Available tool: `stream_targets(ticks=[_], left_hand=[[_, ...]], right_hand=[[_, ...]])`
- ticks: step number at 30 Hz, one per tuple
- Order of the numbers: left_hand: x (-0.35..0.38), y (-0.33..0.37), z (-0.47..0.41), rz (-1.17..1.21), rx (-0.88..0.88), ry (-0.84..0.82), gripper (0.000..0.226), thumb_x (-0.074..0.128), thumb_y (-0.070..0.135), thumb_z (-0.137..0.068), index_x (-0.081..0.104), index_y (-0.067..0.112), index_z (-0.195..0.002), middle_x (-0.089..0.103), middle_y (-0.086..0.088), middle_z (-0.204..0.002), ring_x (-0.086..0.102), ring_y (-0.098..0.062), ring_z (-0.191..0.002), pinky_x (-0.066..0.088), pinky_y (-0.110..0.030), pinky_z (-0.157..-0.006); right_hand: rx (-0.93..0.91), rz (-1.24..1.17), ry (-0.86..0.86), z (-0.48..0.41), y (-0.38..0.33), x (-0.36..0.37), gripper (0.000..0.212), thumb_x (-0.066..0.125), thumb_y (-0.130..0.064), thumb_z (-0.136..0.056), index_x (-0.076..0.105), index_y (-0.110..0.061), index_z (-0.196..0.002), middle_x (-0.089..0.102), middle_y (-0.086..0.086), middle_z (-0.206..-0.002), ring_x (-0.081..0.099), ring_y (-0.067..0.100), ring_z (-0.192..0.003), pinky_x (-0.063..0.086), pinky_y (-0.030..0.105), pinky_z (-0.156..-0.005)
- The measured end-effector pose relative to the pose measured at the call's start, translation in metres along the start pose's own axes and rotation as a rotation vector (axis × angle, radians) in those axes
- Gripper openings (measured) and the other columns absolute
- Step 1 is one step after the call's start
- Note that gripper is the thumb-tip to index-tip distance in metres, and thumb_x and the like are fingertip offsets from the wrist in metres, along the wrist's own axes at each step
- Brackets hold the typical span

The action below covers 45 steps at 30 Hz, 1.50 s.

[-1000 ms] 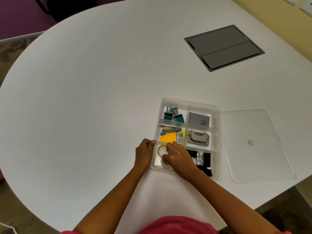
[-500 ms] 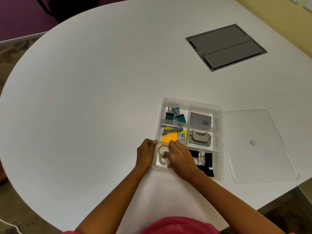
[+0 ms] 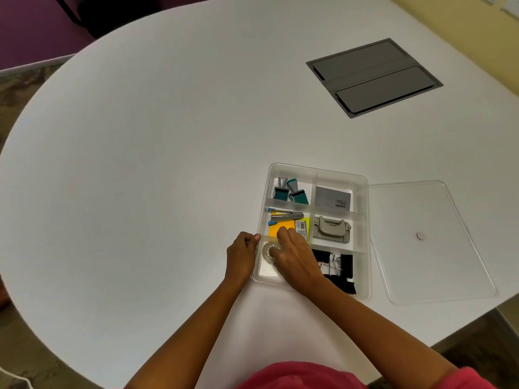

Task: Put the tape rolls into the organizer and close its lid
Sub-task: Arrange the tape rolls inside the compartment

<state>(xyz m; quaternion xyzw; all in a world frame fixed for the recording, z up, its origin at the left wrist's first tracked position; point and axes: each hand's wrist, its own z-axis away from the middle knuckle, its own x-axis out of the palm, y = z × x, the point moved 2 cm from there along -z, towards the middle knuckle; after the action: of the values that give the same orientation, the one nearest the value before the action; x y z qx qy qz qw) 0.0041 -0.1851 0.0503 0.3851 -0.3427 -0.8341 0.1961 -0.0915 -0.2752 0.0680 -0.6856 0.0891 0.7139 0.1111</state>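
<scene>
A clear plastic organizer [image 3: 362,192] with several compartments lies open on the white table. A clear tape roll [image 3: 268,252] lies flat in its near-left compartment. My right hand [image 3: 295,256] rests on the roll, fingers over its right side. My left hand [image 3: 243,255] is closed at the organizer's left wall, pinching a strip of tape that runs toward my right fingers. The clear lid [image 3: 429,242] lies flat on the table just right of the organizer.
Other compartments hold teal binder clips [image 3: 289,192], a grey card box [image 3: 332,198], a stapler [image 3: 285,215], orange sticky notes [image 3: 276,230], a hole punch [image 3: 331,228] and black binder clips [image 3: 341,269]. A grey cable hatch [image 3: 373,77] sits far right.
My right hand has pushed the tape roll down flat into the near-left compartment and slid a little further over it. My left hand keeps its pinch at the organizer's left wall.
</scene>
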Motion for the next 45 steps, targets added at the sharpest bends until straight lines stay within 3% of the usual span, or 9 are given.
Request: stream_targets(ticks=[11,16,19,22,29,33,37,42,45], left_hand=[[-0.001,0.001,0.000,0.004,0.011,-0.013,0.032,0.043,0.029,-0.096,0.057,0.002,-0.108,0.065,-0.016,-0.111,0.053,-0.015,-0.085,0.041,-0.024,-0.077],[-0.001,0.001,0.000,0.006,0.003,-0.011,0.032,0.044,0.029,-0.096,0.057,0.003,-0.108,0.065,-0.014,-0.112,0.053,-0.015,-0.085,0.040,-0.024,-0.077],[-0.002,0.001,0.000,0.002,0.003,-0.004,0.032,0.044,0.030,-0.096,0.057,0.003,-0.106,0.066,-0.015,-0.111,0.053,-0.016,-0.084,0.040,-0.024,-0.076],[-0.002,0.001,0.001,-0.002,0.005,-0.007,0.032,0.043,0.030,-0.096,0.057,0.003,-0.106,0.066,-0.015,-0.110,0.053,-0.016,-0.084,0.041,-0.024,-0.076],[-0.003,0.003,0.001,-0.005,0.003,-0.012,0.032,0.044,0.029,-0.096,0.057,0.002,-0.107,0.065,-0.016,-0.110,0.055,-0.018,-0.086,0.041,-0.024,-0.078],[-0.003,0.003,0.001,-0.010,0.004,-0.012,0.032,0.043,0.029,-0.096,0.057,0.002,-0.106,0.066,-0.017,-0.110,0.053,-0.017,-0.085,0.041,-0.023,-0.078],[-0.004,0.004,0.001,-0.015,0.008,-0.014,0.033,0.043,0.029,-0.096,0.057,0.001,-0.108,0.065,-0.017,-0.111,0.055,-0.018,-0.087,0.042,-0.024,-0.079],[-0.004,0.003,0.002,0.001,0.017,-0.022,0.032,0.044,0.028,-0.096,0.056,0.001,-0.106,0.065,-0.017,-0.109,0.054,-0.016,-0.086,0.042,-0.024,-0.078],[-0.004,0.003,0.003,0.006,0.022,-0.024,0.032,0.044,0.028,-0.096,0.056,0.000,-0.106,0.065,-0.017,-0.109,0.054,-0.016,-0.086,0.041,-0.024,-0.078]], right_hand=[[0.058,0.005,-0.004,0.004,0.008,0.001,0.013,0.077,-0.005,-0.064,0.067,-0.010,-0.071,0.057,0.010,-0.082,0.052,0.026,-0.072,0.045,0.036,-0.060],[0.084,-0.060,-0.082,0.006,0.005,-0.014,0.046,0.087,-0.031,-0.051,0.065,-0.011,-0.087,0.060,0.011,-0.087,0.055,0.025,-0.077,0.049,0.034,-0.063],[0.057,-0.099,-0.074,0.003,0.001,-0.022,0.052,0.088,-0.034,-0.050,0.064,-0.011,-0.091,0.060,0.012,-0.086,0.055,0.027,-0.076,0.050,0.035,-0.063],[0.017,-0.060,-0.105,-0.004,-0.003,-0.021,0.052,0.087,-0.032,-0.052,0.066,-0.013,-0.096,0.060,0.012,-0.091,0.056,0.027,-0.081,0.050,0.037,-0.066],[0.003,0.013,-0.139,-0.013,-0.002,-0.014,0.033,0.082,-0.020,-0.050,0.068,-0.018,-0.080,0.059,0.012,-0.090,0.055,0.027,-0.081,0.048,0.037,-0.064],[0.048,0.008,-0.152,-0.009,-0.001,-0.013,0.039,0.085,-0.028,-0.051,0.069,-0.021,-0.086,0.060,0.011,-0.089,0.056,0.027,-0.081,0.047,0.034,-0.065],[0.063,-0.086,-0.128,0.000,0.005,-0.016,0.058,0.086,-0.039,-0.054,0.066,-0.023,-0.105,0.059,0.014,-0.099,0.055,0.030,-0.088,0.048,0.037,-0.070],[0.253,-0.175,0.053,0.022,0.021,-0.025,0.040,0.085,-0.036,-0.062,0.069,-0.016,-0.093,0.060,0.014,-0.092,0.056,0.031,-0.087,0.050,0.038,-0.070],[0.411,-0.124,0.024,0.035,0.028,-0.025,0.041,0.089,-0.037,-0.056,0.069,-0.011,-0.083,0.061,0.017,-0.091,0.055,0.032,-0.085,0.050,0.039,-0.066]])
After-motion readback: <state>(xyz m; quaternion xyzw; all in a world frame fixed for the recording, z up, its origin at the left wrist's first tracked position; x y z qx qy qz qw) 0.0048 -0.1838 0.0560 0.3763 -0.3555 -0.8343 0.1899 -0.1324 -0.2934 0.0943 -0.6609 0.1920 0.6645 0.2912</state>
